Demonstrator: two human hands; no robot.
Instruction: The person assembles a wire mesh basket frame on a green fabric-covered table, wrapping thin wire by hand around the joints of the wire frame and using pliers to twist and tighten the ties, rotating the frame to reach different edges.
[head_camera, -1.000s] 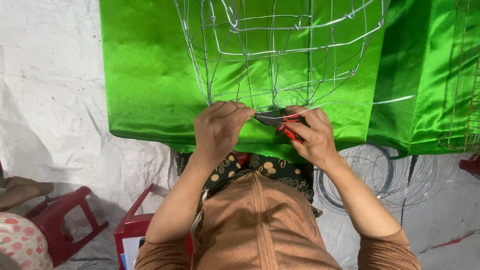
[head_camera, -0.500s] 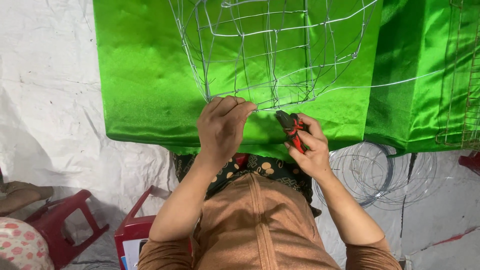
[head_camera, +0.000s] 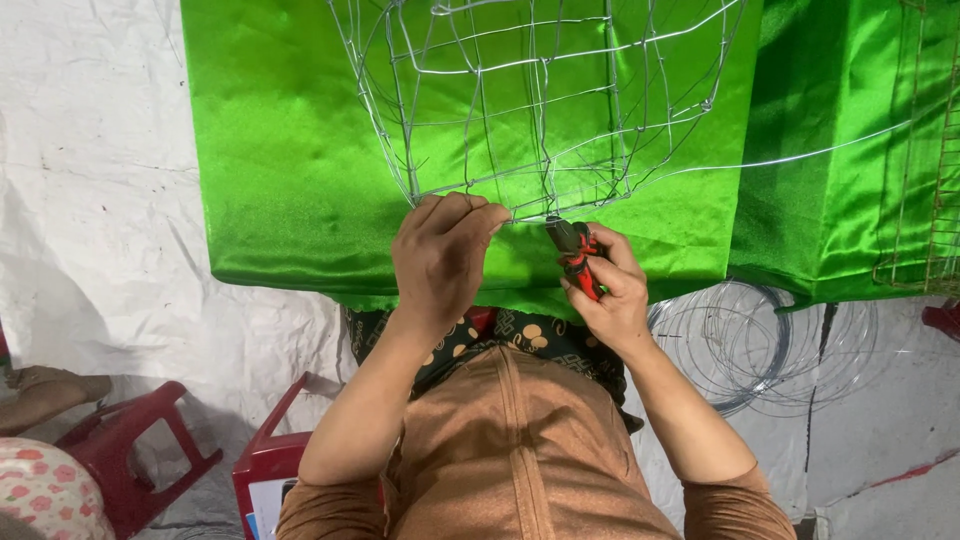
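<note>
Wire frame (head_camera: 530, 110) on green satin cloth (head_camera: 290, 170)

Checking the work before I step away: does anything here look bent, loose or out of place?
One thing: a long loose wire trails from the wire frame rightward across the green cloth, unattached at its far end. The frame's rods look uneven. The left hand and pliers meet at its lower edge.

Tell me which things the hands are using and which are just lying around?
In use:
left hand pinching the wire frame
right hand holding red-handled pliers
green satin cloth under the frame

Lying about:
coil of wire
red plastic stool
second wire frame on the right
</note>
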